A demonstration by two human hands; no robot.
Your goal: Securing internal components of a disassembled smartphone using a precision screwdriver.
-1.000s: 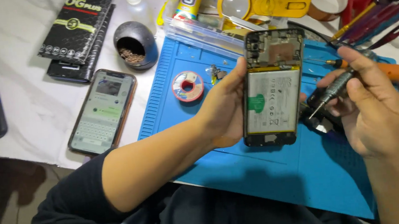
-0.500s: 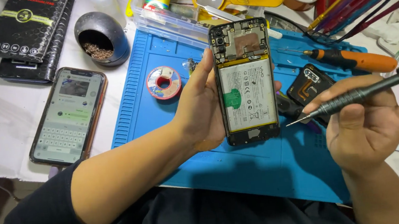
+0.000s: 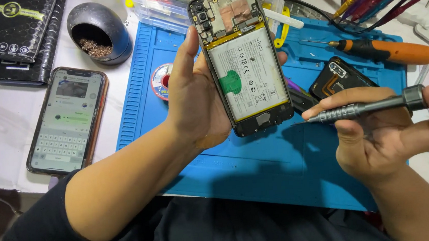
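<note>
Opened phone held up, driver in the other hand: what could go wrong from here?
1. The left hand grips the back-less black phone with exposed white battery by its edges above the blue silicone mat; it might slip.
2. The grey metal screwdriver in the right hand points toward the phone's lower end; a slip could gouge the battery.

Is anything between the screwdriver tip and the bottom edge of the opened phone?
Nothing visible. The grey screwdriver in the right hand points at the lower corner of the opened phone held by the left hand; only bare blue mat shows beneath the gap.
</note>
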